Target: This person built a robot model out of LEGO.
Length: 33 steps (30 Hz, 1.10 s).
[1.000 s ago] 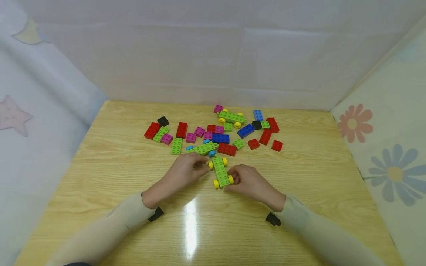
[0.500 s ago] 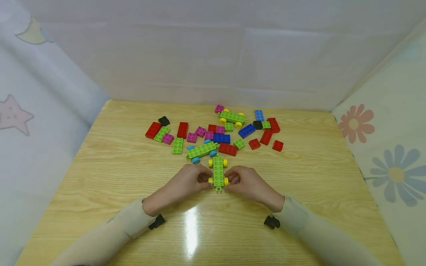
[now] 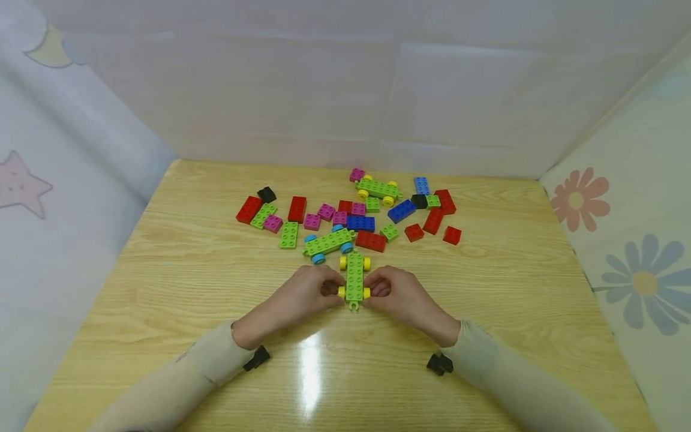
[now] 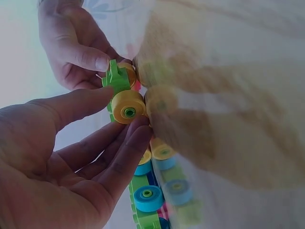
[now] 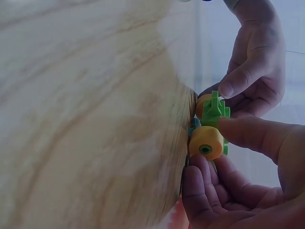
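Backdrop point(image 3: 324, 96): pale, across 12 o'clock (clock centred on the near car point(image 3: 354, 276), 12 pointing away from the person). Table point(image 3: 173, 282): glossy wood grain, beneath everything handled. Right sheet point(image 3: 599, 360): printed flowers between 2 and 3. Sleeves point(image 3: 178, 372): cream, coming in at 8 and 4.

Left hand point(image 3: 308, 289): between 8 and 9; thumb and fingers pinch the near car about its near left wheel point(image 4: 128, 107). Right hand point(image 3: 398, 295): between 3 and 4; pinches the same car about its near right wheel point(image 5: 206, 143).

Near car: green, yellow wheels, studs up, upright on the table between the hands; long axis 12 to 6, hook point(image 3: 354, 306) at 6. Blue-wheeled car point(image 3: 328, 243): between 10 and 11, just beyond the left hand, set slantwise. Far car point(image 3: 378, 188): yellow wheels, between 12 and 1, well apart from the hands.

Long bricks: red brick point(image 3: 370, 241) at 1, near; dark blue brick point(image 3: 360, 224) at 12; another red point(image 3: 249, 209) at 10, well apart.

Small bricks: pink cluster point(image 3: 326, 211), 11 to 12; green square point(image 3: 388, 233) between 1 and 2; red square point(image 3: 452, 234) at 2.
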Each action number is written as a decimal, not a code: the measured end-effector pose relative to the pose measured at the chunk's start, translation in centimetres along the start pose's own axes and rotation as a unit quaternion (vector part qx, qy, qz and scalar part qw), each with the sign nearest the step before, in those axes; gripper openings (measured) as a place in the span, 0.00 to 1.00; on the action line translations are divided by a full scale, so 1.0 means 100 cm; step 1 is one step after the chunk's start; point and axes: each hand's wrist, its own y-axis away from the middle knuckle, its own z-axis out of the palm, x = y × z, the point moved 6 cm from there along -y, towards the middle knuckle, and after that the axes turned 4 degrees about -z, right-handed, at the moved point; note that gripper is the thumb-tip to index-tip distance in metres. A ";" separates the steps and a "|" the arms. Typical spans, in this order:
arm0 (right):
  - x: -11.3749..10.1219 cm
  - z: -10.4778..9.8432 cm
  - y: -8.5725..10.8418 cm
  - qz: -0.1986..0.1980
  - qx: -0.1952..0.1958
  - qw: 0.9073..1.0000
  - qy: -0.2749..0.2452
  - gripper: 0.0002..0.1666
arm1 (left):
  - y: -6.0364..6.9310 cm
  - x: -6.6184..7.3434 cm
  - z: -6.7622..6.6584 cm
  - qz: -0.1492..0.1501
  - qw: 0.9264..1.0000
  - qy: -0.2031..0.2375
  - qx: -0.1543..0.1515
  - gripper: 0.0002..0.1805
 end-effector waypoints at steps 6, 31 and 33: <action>-0.001 0.000 0.000 -0.002 0.001 1.000 -0.001 0.18 | -0.001 0.001 0.000 0.004 1.000 -0.007 0.003 0.13; -0.005 -0.017 -0.010 -0.007 0.029 0.999 0.013 0.19 | -0.001 0.003 0.001 0.001 1.000 -0.029 -0.004 0.15; -0.008 -0.024 -0.016 -0.014 0.035 0.999 0.010 0.20 | -0.001 0.003 0.001 0.000 1.000 -0.030 -0.006 0.15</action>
